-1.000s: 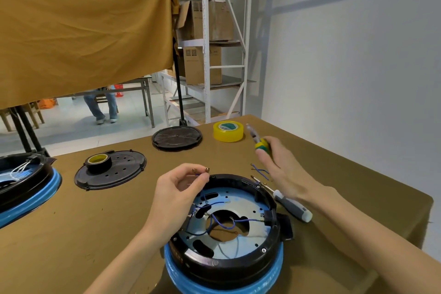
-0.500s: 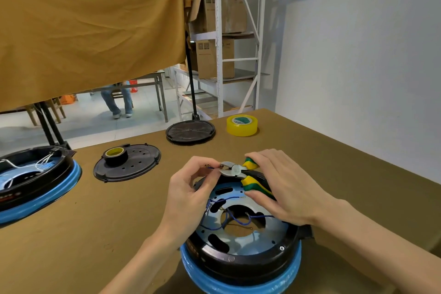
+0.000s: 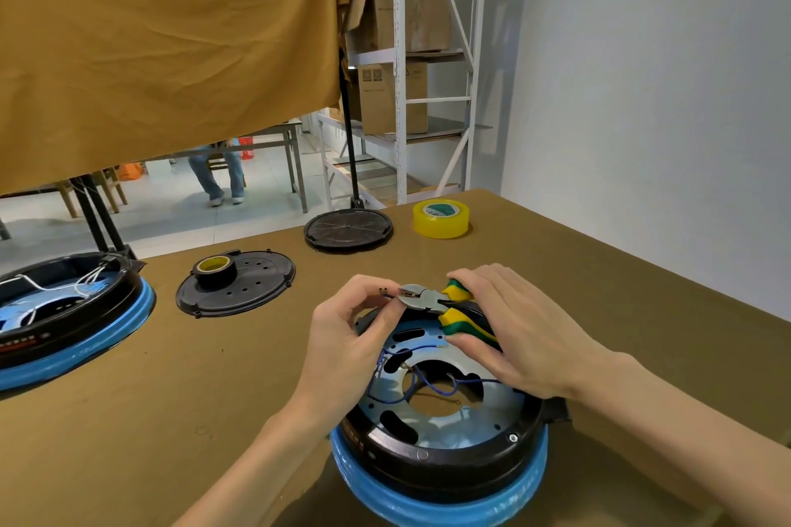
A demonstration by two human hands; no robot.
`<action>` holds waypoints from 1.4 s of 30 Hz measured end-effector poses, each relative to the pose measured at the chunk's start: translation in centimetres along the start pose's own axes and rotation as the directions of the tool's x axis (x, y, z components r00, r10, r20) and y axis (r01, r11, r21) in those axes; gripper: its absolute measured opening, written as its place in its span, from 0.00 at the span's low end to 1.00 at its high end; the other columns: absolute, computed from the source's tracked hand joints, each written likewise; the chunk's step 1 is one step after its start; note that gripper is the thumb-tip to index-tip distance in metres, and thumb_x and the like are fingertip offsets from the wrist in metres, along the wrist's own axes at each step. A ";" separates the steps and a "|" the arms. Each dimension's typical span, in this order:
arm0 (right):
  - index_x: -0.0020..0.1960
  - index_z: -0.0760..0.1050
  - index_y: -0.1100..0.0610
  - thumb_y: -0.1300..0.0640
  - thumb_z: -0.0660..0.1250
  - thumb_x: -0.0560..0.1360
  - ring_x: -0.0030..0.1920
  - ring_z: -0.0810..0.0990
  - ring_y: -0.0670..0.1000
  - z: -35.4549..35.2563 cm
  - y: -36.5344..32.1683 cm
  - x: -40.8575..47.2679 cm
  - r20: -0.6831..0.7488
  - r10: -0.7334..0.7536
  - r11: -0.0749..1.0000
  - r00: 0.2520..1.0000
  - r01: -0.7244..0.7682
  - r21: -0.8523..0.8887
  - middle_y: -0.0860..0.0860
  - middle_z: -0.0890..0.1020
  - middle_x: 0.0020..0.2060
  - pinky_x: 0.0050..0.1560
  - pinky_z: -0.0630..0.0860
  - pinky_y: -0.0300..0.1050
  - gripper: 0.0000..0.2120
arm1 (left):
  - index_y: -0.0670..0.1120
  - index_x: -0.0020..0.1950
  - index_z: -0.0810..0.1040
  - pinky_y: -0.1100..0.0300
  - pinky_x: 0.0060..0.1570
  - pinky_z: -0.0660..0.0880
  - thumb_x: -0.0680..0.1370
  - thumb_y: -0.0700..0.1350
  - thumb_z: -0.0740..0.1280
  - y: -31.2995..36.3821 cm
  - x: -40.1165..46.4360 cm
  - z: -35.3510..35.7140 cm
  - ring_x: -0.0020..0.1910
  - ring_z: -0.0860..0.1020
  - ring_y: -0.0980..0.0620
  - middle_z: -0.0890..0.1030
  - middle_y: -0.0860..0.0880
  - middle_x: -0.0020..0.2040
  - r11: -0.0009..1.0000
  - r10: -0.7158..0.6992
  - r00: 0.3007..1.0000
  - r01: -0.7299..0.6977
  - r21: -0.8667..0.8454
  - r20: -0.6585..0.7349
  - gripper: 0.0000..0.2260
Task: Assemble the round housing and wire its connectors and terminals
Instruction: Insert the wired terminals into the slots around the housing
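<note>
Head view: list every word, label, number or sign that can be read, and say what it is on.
No text can be read.
Yellow tape roll: green and white core label, too blurred to read.
Cardboard boxes: small printed symbols, too small to read.
Left housing: red marks on its rim, blurred.
Near housing: pale marks on its black rim, too small to read.
Pliers: no marking visible.

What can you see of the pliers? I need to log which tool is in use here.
The pliers have a grey metal head and green-and-yellow sleeved handles. The right hand grips the handles, which stand slightly apart. The head points left, level, just above the far rim of the round housing, its tip meeting the small terminal on a blue wire pinched by the left hand.
</note>
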State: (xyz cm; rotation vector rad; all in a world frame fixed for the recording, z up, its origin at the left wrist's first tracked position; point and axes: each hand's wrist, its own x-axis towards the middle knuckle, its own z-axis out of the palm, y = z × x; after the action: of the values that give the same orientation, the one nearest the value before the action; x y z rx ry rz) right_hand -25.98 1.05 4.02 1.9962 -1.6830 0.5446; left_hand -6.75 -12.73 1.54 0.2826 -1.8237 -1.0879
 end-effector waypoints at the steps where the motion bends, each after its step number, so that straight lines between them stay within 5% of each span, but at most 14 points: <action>1: 0.72 0.68 0.61 0.39 0.57 0.83 0.53 0.75 0.53 0.0 0.0 0.0 0.001 0.000 1.000 1.000 0.000 -0.002 0.53 0.78 0.58 0.57 0.73 0.45 0.29 | 0.48 0.54 0.84 0.58 0.52 0.80 0.80 0.37 0.71 0.0 0.0 0.0 0.53 0.83 0.47 0.85 0.50 0.50 1.000 0.000 1.000 0.000 0.005 0.001 0.07; 12: 0.69 0.69 0.60 0.40 0.61 0.81 0.47 0.75 0.52 -0.2 0.0 0.2 0.026 -0.011 1.000 1.000 0.011 -0.004 0.52 0.78 0.52 0.50 0.76 0.47 0.27 | 0.48 0.56 0.85 0.63 0.52 0.79 0.80 0.38 0.71 0.0 -0.1 -0.2 0.54 0.84 0.50 0.85 0.53 0.50 1.000 -0.023 1.000 0.023 0.020 0.007 0.08; 20: 0.68 0.71 0.62 0.40 0.61 0.81 0.46 0.77 0.54 -0.2 -0.1 0.2 0.015 -0.024 1.000 1.000 0.024 0.016 0.54 0.79 0.51 0.48 0.78 0.51 0.27 | 0.46 0.54 0.85 0.56 0.54 0.81 0.80 0.36 0.71 -0.4 0.0 -0.2 0.54 0.83 0.47 0.85 0.51 0.50 1.000 -0.021 1.000 0.021 0.016 0.003 0.07; 42: 0.68 0.70 0.59 0.39 0.63 0.80 0.48 0.77 0.51 -0.1 -0.1 0.1 0.018 0.000 0.999 1.000 -0.001 0.052 0.52 0.79 0.53 0.50 0.78 0.47 0.28 | 0.47 0.53 0.85 0.54 0.53 0.81 0.79 0.36 0.72 -0.2 -0.1 -0.2 0.53 0.83 0.46 0.85 0.51 0.48 0.999 -0.031 0.999 0.031 0.006 0.004 0.07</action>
State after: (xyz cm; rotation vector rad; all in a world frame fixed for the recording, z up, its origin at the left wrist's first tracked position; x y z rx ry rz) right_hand -25.88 1.07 4.13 2.0431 -1.6958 0.5777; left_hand -6.58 -12.95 1.33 0.3136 -1.8320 -1.1057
